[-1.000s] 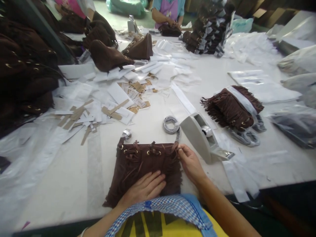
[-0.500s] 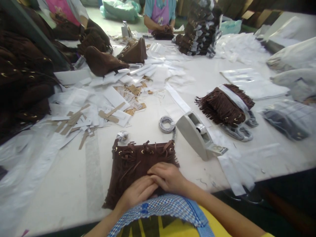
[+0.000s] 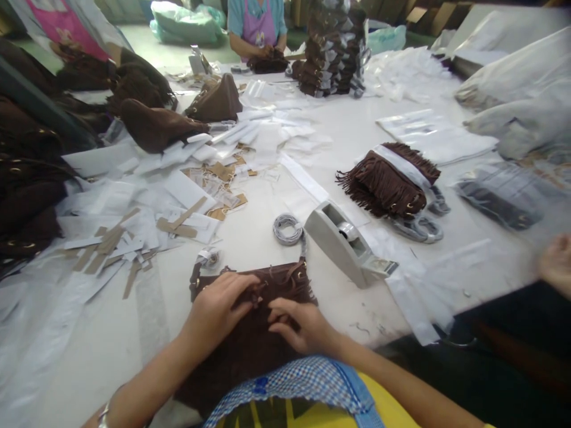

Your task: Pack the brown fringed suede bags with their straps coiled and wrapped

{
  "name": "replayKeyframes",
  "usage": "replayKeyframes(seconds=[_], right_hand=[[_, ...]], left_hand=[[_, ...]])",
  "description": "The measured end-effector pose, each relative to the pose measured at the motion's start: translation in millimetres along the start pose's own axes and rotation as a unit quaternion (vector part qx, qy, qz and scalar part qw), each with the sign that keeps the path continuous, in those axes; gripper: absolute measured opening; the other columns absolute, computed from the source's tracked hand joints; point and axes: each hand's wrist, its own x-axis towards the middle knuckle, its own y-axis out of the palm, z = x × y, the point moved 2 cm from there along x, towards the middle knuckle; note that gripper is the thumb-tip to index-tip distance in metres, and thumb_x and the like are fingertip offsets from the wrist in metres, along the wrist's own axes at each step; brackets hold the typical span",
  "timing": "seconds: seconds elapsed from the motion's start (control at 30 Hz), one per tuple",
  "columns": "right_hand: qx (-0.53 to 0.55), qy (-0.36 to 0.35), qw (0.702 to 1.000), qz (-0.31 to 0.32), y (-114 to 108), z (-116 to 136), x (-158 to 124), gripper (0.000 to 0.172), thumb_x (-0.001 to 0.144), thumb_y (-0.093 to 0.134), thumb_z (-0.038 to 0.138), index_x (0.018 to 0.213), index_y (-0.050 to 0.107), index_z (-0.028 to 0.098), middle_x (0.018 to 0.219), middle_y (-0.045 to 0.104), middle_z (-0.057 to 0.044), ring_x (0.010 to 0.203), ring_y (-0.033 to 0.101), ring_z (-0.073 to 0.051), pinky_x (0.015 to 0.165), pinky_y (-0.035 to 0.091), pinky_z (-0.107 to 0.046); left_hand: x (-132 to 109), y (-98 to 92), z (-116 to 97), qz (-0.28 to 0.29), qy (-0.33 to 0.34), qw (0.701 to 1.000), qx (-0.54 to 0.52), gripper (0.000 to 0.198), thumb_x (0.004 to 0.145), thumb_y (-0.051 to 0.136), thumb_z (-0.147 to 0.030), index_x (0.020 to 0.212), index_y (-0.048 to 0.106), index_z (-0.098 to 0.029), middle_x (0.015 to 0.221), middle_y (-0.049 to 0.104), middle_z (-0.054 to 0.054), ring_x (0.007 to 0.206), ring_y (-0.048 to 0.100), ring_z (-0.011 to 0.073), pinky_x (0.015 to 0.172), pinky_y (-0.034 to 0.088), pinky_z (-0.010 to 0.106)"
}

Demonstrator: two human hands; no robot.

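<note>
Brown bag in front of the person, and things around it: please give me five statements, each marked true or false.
1. The left hand and right hand are at the brown bag. True.
2. The tape dispenser stands on the white table. True.
3. The tape dispenser is left of the brown bag. False: it is to the right.
4. The fringed bundle has a white band. True.
5. The fringed bundle lies left of the tape dispenser. False: it lies beyond, to the right.

Grey tape dispenser, green sack
</note>
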Motion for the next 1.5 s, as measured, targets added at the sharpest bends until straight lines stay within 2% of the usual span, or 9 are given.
replayKeyframes(seconds=[0.13, 0.37, 0.5, 0.6, 0.67, 0.97, 1.03, 1.3, 1.5], right_hand=[[0.011, 0.008, 1.0, 0.0, 0.5, -2.7, 3.1, 0.07, 0.093, 0.059, 0.031, 0.153, 0.024, 0.021, 0.101, 0.075, -0.004, 0.074, 0.072, -0.013, 0.07, 0.059, -0.021], [0.026, -0.053, 0.994, 0.094, 3.2, -10.0, 7.7, 0.041, 0.095, 0.055, 0.027, 0.137, 0.055, 0.023, 0.125, 0.068, -0.005, 0.116, 0.064, -0.02, 0.103, 0.051, -0.032], [0.066, -0.013, 0.992, 0.111, 2.4, -17.5, 4.9, 0.028, 0.096, 0.055, 0.033, 0.119, 0.067, 0.022, 0.11, 0.073, -0.004, 0.113, 0.066, -0.02, 0.102, 0.052, -0.032], [0.093, -0.003, 0.988, 0.123, -0.5, -16.7, 6.7, 0.026, 0.096, 0.056, 0.035, 0.113, 0.07, 0.022, 0.103, 0.075, -0.003, 0.112, 0.065, -0.018, 0.105, 0.049, -0.031], [0.105, 0.001, 0.986, 0.125, -3.0, -14.4, 9.0, 0.025, 0.095, 0.056, 0.037, 0.108, 0.071, 0.021, 0.1, 0.075, -0.003, 0.111, 0.066, -0.018, 0.106, 0.048, -0.032], [0.163, -0.005, 0.981, 0.107, -9.8, -5.6, 21.0, 0.015, 0.09, 0.064, 0.032, 0.099, 0.072, 0.023, 0.106, 0.074, -0.004, 0.12, 0.061, -0.022, 0.113, 0.04, -0.042], [0.17, -0.008, 0.981, 0.097, -10.4, -4.7, 22.8, 0.013, 0.087, 0.067, 0.032, 0.096, 0.072, 0.025, 0.103, 0.075, -0.003, 0.121, 0.06, -0.022, 0.114, 0.039, -0.042], [0.186, 0.009, 0.978, 0.095, -6.8, -9.6, 19.2, 0.025, 0.088, 0.066, 0.036, 0.104, 0.072, 0.018, 0.109, 0.073, -0.006, 0.113, 0.065, -0.022, 0.108, 0.046, -0.035], [0.134, -0.083, 0.98, 0.123, -1.9, -14.8, 15.8, 0.024, 0.096, 0.055, 0.034, 0.099, 0.073, 0.018, 0.099, 0.076, -0.003, 0.103, 0.069, -0.018, 0.107, 0.046, -0.032]], left_hand=[[-6.4, -20.1, -25.6, 0.002, 0.086, 0.996, -0.031, 0.013, 0.089, 0.062, -0.015, 0.102, 0.062, -0.019, 0.089, 0.069, 0.004, 0.079, 0.064, 0.0142, 0.071, 0.052, 0.023], [0.9, -38.6, -63.5, 0.146, 0.176, 0.965, -0.128, 0.015, 0.093, 0.059, -0.019, 0.107, 0.062, -0.014, 0.077, 0.068, 0.005, 0.067, 0.062, 0.0155, 0.062, 0.05, 0.024], [37.4, -39.1, -39.9, 0.295, 0.089, 0.92, -0.241, 0.017, 0.095, 0.055, -0.032, 0.103, 0.065, -0.021, 0.081, 0.071, 0.001, 0.069, 0.066, 0.0118, 0.064, 0.051, 0.017], [77.6, -23.0, -6.6, 0.209, -0.041, 0.971, -0.106, 0.023, 0.098, 0.047, -0.028, 0.107, 0.067, -0.021, 0.102, 0.074, 0.004, 0.09, 0.069, 0.0169, 0.081, 0.052, 0.024], [99.4, -0.5, 9.2, 0.258, -0.057, 0.963, -0.061, 0.029, 0.096, 0.045, -0.021, 0.114, 0.068, -0.02, 0.114, 0.072, 0.007, 0.103, 0.067, 0.0213, 0.091, 0.049, 0.031], [130.6, 45.4, 24.3, 0.609, -0.08, 0.724, -0.314, 0.026, 0.088, 0.058, -0.03, 0.108, 0.073, -0.021, 0.085, 0.075, 0.001, 0.065, 0.063, 0.0124, 0.059, 0.046, 0.021], [130.3, 42.9, 18.6, 0.608, -0.062, 0.72, -0.329, 0.023, 0.085, 0.062, -0.028, 0.104, 0.074, -0.02, 0.083, 0.074, 0.0, 0.066, 0.062, 0.0116, 0.062, 0.047, 0.02], [108.4, 41.0, 10.3, 0.385, -0.063, 0.899, -0.2, 0.025, 0.079, 0.055, -0.015, 0.095, 0.073, -0.019, 0.074, 0.072, -0.001, 0.065, 0.063, 0.012, 0.065, 0.047, 0.021], [91.5, 58.2, 26.3, 0.298, -0.317, 0.842, -0.319, 0.02, 0.082, 0.055, -0.028, 0.095, 0.064, -0.016, 0.059, 0.065, -0.002, 0.05, 0.059, 0.0128, 0.05, 0.047, 0.021]])
